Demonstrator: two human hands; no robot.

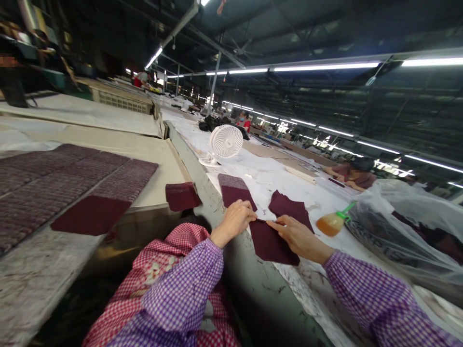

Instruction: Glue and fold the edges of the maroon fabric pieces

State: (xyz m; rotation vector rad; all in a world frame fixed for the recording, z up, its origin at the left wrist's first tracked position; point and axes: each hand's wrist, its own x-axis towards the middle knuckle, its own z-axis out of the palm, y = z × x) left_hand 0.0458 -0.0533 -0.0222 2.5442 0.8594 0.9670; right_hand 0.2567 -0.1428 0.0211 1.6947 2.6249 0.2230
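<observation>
My left hand (235, 219) is closed in a pinch on the upper left corner of a dark maroon fabric piece (269, 243) lying at the near edge of the white-covered table (275, 178). My right hand (298, 236) rests on the same piece, index finger stretched along its top edge, fingers pressing it flat. Two more maroon pieces lie just beyond: one (237, 193) above my left hand, another (289, 207) above my right hand. Both sleeves are purple checked.
A small white fan (226, 142) stands farther up the table. An orange bottle with a green cap (331, 223) lies right of my hands, beside a clear plastic bag (408, 226). A maroon patterned fabric spread (61, 183) covers the left table. Other people work in the distance.
</observation>
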